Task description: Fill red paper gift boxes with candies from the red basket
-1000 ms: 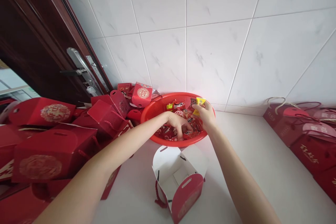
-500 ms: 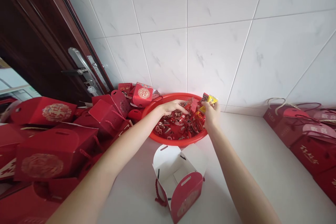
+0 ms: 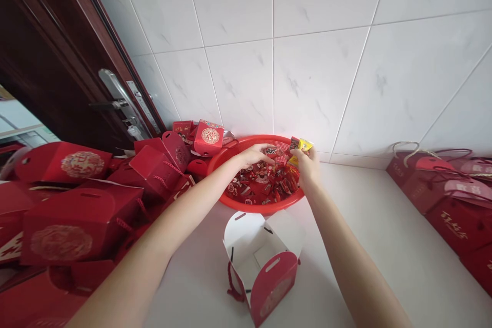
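Observation:
My left hand (image 3: 254, 157) reaches over the red plastic basket (image 3: 222, 198), its fingers closed on a clear and red candy packet (image 3: 274, 151). At the basket's right rim, my right hand (image 3: 308, 165) grips several small wrapped candies; a yellow candy packet (image 3: 305, 146) and a dark one stick up from its fingers. Red wrapped candies (image 3: 263, 182) fill the lower part of the basket. In front of it stands an open red gift box (image 3: 273, 287), white inside, with its flaps up and a red cord at its side.
Many red gift boxes (image 3: 82, 220) are heaped on the left. On the right, red gift bags (image 3: 442, 210) with rope handles stand in a row on the white surface (image 3: 357, 215). A tiled wall (image 3: 307, 61) rises behind, and a dark door (image 3: 49, 41) is at left.
My right hand has moved slightly left and down with the yellow packet. My left hand has shifted a little to the right, lifting a packet above the other candies.

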The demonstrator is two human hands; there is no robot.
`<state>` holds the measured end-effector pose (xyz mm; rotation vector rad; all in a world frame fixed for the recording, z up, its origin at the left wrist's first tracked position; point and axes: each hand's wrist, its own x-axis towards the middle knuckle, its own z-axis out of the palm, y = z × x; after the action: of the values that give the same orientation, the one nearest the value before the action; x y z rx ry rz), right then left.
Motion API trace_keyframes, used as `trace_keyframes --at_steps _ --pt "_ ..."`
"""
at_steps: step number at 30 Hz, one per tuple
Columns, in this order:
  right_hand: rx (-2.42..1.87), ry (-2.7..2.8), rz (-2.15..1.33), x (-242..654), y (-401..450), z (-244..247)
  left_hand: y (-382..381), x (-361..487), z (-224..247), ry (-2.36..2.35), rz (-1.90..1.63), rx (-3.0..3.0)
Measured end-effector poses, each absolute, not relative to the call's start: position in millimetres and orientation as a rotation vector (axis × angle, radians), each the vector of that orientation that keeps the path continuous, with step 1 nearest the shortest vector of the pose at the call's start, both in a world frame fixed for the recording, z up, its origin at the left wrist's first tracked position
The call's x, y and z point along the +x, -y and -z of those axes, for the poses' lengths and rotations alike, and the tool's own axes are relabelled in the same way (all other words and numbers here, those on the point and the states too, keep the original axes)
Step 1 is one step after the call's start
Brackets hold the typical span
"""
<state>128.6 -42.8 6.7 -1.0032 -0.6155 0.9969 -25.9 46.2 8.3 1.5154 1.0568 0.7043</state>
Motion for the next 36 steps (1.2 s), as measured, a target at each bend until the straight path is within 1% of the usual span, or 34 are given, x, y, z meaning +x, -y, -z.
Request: trace_keyframes --at_steps 5,14,21,26,32,34,36 --pt "-0.985 0.598 -1.017 127.8 43.1 -6.9 -46.7 -25.1 -6.6 -1.133 -0.729 1.562" --pt "-0.992 0.631 -1.030 128.2 44.5 -8.3 -40.8 -25.7 -9.4 -1.181 -0.554 1.467" --pt "-0.994 0.646 -1.032 128.2 45.0 -8.5 -44.4 -25.4 -3.7 -1.165 -0.474 1.657" --pt "-0.968 0.667 -1.027 128.7 44.2 -7.4 -44.2 -24.3 -3.7 -1.277 -0.455 1.936" --pt "-1.001 0.629 -1.044 127.0 44.3 -10.5 -40.0 -29.1 -11.5 -1.441 -0.292 2.373" --pt "-1.006 0.627 -1.047 126.6 44.9 -11.4 -37.0 -31.2 -15.8 -1.424 -0.245 2.435" --pt "-1.007 0.628 -1.048 126.3 45.3 -11.9 -34.0 -33.2 -19.1 -1.373 -0.113 2.434"
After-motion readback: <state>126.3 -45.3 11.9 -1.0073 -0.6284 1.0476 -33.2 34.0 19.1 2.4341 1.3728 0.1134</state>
